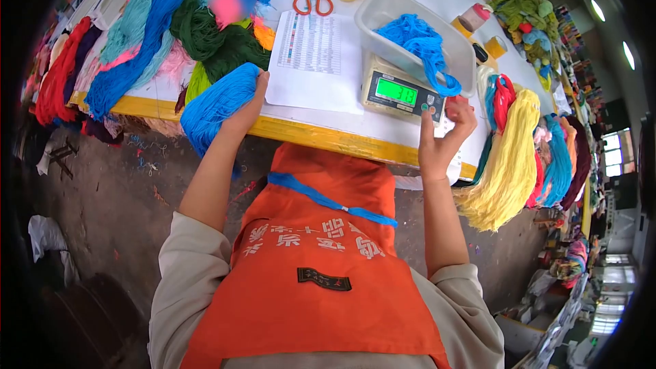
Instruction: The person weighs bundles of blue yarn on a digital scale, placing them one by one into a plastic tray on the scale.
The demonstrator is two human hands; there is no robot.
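My left hand [249,106] is closed round a thick skein of bright blue yarn [217,106], which hangs over the table's front edge. My right hand [444,133] holds nothing; its thumb and fingers are apart at the front right corner of a digital scale [374,96], with the thumb by the buttons. The scale's display glows green with dark digits. On top of it sits a translucent plastic tub [369,17] containing more blue yarn [415,35], a strand of which droops over the tub's front wall. Beside the scale lies a printed sheet [307,85].
Red-handled snips [313,1] lie behind the sheet. Heaped at left are dark green yarn [205,31] and other coloured skeins. A long yellow skein [509,157] hangs off the right side. The table's yellow front edge [321,138] runs close to my apron [321,253].
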